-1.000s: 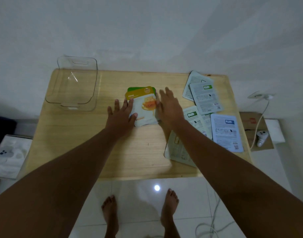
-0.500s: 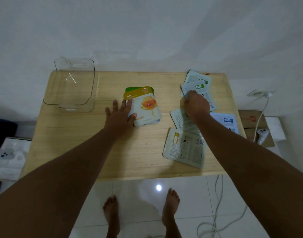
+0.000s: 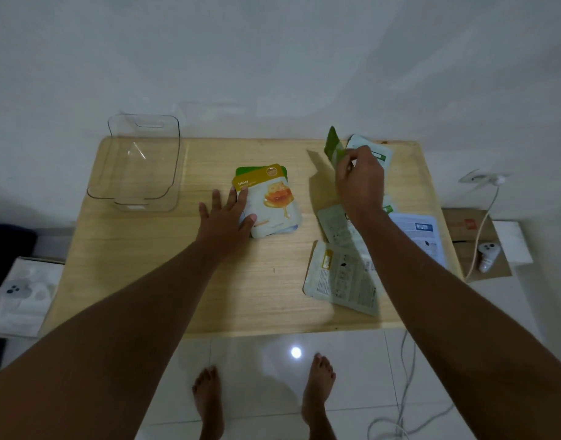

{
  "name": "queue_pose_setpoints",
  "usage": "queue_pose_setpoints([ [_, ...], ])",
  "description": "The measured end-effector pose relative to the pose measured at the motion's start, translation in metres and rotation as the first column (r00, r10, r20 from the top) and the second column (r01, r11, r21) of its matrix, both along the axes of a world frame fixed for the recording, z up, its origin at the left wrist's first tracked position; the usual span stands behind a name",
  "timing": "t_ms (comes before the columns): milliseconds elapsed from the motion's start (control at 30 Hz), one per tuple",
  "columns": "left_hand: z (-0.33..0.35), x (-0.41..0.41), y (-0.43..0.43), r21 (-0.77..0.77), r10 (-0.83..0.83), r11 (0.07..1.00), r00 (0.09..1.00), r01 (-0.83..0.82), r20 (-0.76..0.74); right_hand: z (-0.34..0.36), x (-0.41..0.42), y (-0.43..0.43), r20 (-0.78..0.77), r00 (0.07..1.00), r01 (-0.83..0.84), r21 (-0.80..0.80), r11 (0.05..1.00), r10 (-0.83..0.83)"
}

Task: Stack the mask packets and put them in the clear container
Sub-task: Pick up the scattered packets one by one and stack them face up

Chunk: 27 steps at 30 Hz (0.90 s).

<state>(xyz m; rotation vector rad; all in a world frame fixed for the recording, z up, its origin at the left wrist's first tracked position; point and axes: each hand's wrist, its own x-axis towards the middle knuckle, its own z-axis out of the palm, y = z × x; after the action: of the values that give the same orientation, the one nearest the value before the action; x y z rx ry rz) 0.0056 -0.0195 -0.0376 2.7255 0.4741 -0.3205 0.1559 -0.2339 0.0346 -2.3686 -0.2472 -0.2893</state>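
Note:
A small stack of mask packets [image 3: 272,201], honey packet on top, lies at the middle of the wooden table [image 3: 164,265]. My left hand [image 3: 225,219] rests flat on the stack's left edge, fingers spread. My right hand [image 3: 360,182] pinches a green packet [image 3: 334,150] and holds it lifted, tilted on edge, above the far right of the table. Several more packets lie face down on the right, among them a near one [image 3: 342,279], a blue one [image 3: 422,231] and a far one [image 3: 379,154]. The clear container [image 3: 139,163] stands empty at the far left corner.
The table's back edge meets a white wall. A cardboard box [image 3: 476,242] with a white controller [image 3: 488,256] and a cable sits to the right. A white foam tray [image 3: 18,295] lies on the floor to the left. My bare feet stand on tiles below.
My right hand left the stack, went to the loose packets at the far right, gripped a green one and raised it off the table. My left hand stayed on the stack.

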Motion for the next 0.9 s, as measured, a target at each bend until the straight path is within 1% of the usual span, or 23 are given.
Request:
queue_pose_setpoints([
  [67, -0.001, 0.000, 0.000, 0.000, -0.001, 1.000, 1.000, 0.001, -0.004, 0.007, -0.011, 0.017, 0.038, 0.999, 0.003, 0.151, 0.988, -0.009],
  [167, -0.002, -0.002, 0.002, 0.004, -0.009, 1.000, 1.000, 0.009, -0.004, 0.012, -0.026, 0.042, -0.042, 0.999, 0.028, 0.283, 0.959, -0.017],
  [233, -0.001, -0.002, 0.004, 0.001, -0.018, 1.000, 1.000, 0.018, -0.006, 0.008, -0.034, 0.055, -0.097, 0.995, 0.029, 0.325, 0.945, 0.003],
  [333, 0.000, -0.001, 0.005, -0.015, -0.022, 1.000, 1.000, 0.022, -0.005, -0.006, -0.045, 0.069, -0.175, 0.983, 0.003, 0.331, 0.944, 0.058],
  [400, 0.000, -0.001, 0.006, -0.030, -0.017, 0.999, 1.000, 0.017, -0.007, -0.016, -0.052, 0.073, -0.203, 0.976, -0.023, 0.286, 0.958, 0.084],
  [433, 0.000, -0.001, 0.006, -0.039, -0.012, 0.999, 1.000, 0.011, -0.005, -0.019, -0.055, 0.074, -0.194, 0.976, -0.047, 0.251, 0.967, 0.098],
  [500, 0.001, -0.002, 0.005, -0.067, 0.009, 0.998, 1.000, -0.008, 0.009, -0.025, -0.061, 0.072, -0.150, 0.974, -0.140, 0.187, 0.972, 0.169],
  [567, 0.003, -0.002, 0.003, -0.091, 0.029, 0.996, 0.999, -0.025, 0.035, -0.031, -0.067, 0.070, -0.125, 0.952, -0.259, 0.154, 0.953, 0.279],
  [633, 0.006, -0.002, 0.001, -0.101, 0.040, 0.994, 0.998, -0.035, 0.050, -0.043, -0.071, 0.068, -0.165, 0.912, -0.367, 0.075, 0.927, 0.374],
  [733, 0.009, -0.001, 0.000, -0.108, 0.042, 0.993, 0.998, -0.037, 0.039, -0.062, -0.076, 0.066, -0.289, 0.852, -0.477, -0.082, 0.875, 0.437],
  [900, 0.007, -0.001, 0.000, -0.098, 0.033, 0.995, 0.999, -0.029, 0.040, -0.074, -0.078, 0.063, -0.305, 0.830, -0.532, -0.182, 0.827, 0.466],
])
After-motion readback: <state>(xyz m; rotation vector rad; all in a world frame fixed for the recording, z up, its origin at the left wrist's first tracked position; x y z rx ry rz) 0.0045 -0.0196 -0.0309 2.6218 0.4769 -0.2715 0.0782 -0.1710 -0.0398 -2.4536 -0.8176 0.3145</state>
